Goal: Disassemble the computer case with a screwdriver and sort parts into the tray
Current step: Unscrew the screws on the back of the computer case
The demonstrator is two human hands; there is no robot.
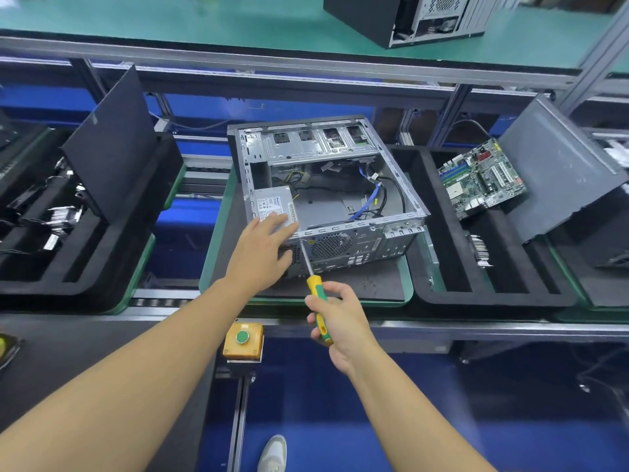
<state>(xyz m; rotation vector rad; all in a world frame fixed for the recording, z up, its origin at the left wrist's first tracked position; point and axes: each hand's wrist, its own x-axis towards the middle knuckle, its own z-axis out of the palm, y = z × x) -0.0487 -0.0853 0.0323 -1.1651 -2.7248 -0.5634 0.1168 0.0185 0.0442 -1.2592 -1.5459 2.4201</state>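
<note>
Case: the computer case (335, 185) lies on its side in the centre of the frame, its side open. It sits on a dark mat with a green rim (211, 253).
Inside: a grey power supply (272, 206) sits in the near left corner, and loose blue and black cables (374, 195) lie to the right of it.
Left hand: the left hand (262, 250) has its fingers straight and spread, resting on the power supply's near edge.
Right hand: the right hand (340, 318) is wrapped round the yellow and green handle of the screwdriver (316, 291). The shaft points up at the case's rear edge, just beside the left hand.
Right tray: the black foam tray (442, 294) to the right holds a circuit board (481, 178), which leans against a grey panel (558, 172).
Left tray: another black tray (85, 274) holds an upright black panel (112, 141) and small parts.
Foreground: a yellow box with a green button (242, 338) is at lower centre, and a shoe (272, 453) shows at the bottom edge.
Upper right: a second case (367, 18) stands on the green shelf.
</note>
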